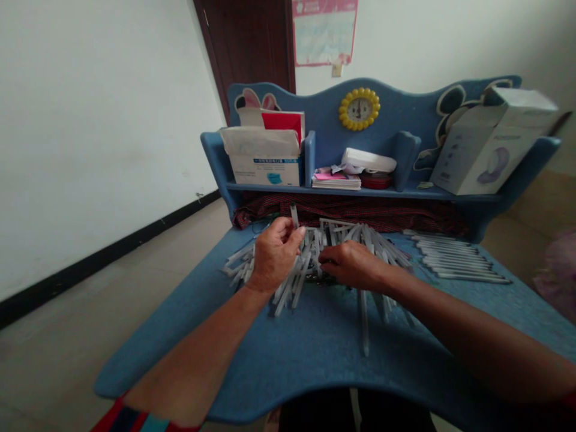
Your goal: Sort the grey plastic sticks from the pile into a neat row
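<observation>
My left hand (pixel 276 249) is closed with thumb and fingertips round a slim, translucent plastic strip (pixel 294 215), which stands nearly upright above the fingers. My right hand (pixel 346 263) reaches down to the pile of similar strips (pixel 299 282), its fingers curled together. Whatever those fingers hold, if anything, is hidden. The pile spreads loosely between and around both hands, with one strip (pixel 364 324) jutting toward the front edge. On the right lies a neat row of thin, pen-like sticks (pixel 459 258).
The blue desk (pixel 189 336) has a shelf at its back. A mask box (pixel 265 168), a small stack of papers (pixel 336 182), a white carton (pixel 490 144) and a yellow-rimmed clock (pixel 359 109) are there. Dark red checked cloth (pixel 360 213) lies under the shelf.
</observation>
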The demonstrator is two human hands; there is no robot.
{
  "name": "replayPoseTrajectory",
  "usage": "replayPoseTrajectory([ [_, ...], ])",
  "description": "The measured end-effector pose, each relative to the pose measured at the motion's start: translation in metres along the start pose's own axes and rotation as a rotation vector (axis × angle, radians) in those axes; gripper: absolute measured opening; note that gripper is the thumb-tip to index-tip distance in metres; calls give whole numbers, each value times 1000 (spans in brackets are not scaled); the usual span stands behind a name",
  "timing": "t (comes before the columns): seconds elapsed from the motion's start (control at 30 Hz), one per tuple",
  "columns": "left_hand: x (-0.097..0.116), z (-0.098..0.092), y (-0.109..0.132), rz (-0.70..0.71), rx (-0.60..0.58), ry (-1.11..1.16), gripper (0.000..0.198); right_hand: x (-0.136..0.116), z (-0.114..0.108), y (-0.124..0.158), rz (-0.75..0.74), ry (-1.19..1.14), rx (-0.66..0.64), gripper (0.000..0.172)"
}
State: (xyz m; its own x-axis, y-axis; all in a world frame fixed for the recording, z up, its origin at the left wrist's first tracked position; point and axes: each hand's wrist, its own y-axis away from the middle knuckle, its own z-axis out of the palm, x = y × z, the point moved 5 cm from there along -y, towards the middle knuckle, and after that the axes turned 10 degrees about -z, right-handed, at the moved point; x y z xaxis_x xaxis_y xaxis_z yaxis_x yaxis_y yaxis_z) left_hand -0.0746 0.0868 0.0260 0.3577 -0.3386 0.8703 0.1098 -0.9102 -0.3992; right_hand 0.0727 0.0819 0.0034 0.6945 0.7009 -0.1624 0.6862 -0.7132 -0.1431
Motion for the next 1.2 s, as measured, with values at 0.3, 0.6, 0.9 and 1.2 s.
replayPoseTrajectory([
  [0.3, -11, -3, -6, 77, 40, -134, 12, -6, 8, -19, 105, 198, -105, 30],
  [0.6, -15, 0, -5, 103, 44, -154, 14, 3, 13, -18, 183, 181, -118, 33],
  [0.9, -14, 0, -4, 58, 5, -90, 13, 3, 17, -29, 257, 106, -101, 37],
  [1.2, -11, 1, -5, 1, -11, 2, 11, 9, 13, -31, 273, -6, 0, 23],
])
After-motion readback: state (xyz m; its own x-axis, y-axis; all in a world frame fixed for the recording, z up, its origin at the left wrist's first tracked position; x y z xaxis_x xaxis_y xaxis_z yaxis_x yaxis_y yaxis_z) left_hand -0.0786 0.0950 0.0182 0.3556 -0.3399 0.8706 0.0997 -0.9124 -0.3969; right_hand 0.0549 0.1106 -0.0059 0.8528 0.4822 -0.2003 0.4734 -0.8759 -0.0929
